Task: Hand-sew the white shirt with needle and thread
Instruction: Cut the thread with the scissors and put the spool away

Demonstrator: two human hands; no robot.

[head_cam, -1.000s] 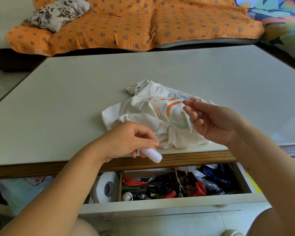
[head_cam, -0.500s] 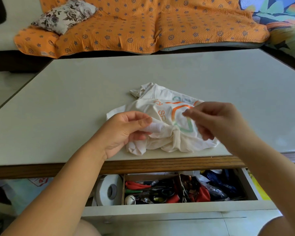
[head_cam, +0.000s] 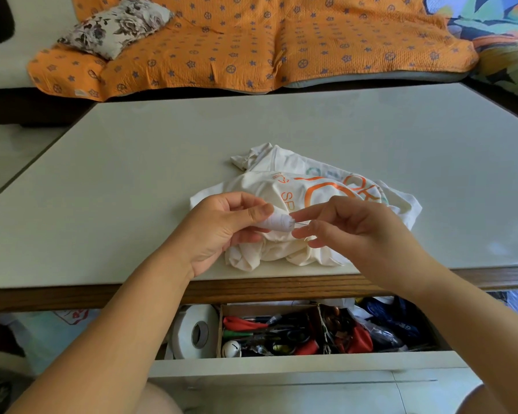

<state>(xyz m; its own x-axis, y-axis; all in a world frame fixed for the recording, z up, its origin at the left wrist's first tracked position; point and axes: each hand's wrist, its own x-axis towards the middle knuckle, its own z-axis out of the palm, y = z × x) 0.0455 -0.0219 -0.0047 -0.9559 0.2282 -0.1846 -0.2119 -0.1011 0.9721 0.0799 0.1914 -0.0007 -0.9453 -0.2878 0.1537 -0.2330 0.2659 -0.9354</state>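
The two hands have drawn together since a second ago. Then the left hand held the spool of white thread low, nearer the person than the white shirt, with a strand stretched to the right hand. Now the spool is raised over the near left part of the shirt, and the right fingers, which half a second ago were apart from it over the shirt's print, have come up to its end.

The left thumb and fingers are curled and clamped on the spool. The right forefinger and thumb lie a little apart on either side of a thin needle that sticks out from the spool's end; I cannot tell whether they grip it.

The shirt lies crumpled on the bench, where it lay before.

Below the shirt an open drawer stands out. At its left end lies a white tape roll. Beside that is a cardboard tray with red handles, black scissors and a small white bell. Right of the tray is a dark blue bag.
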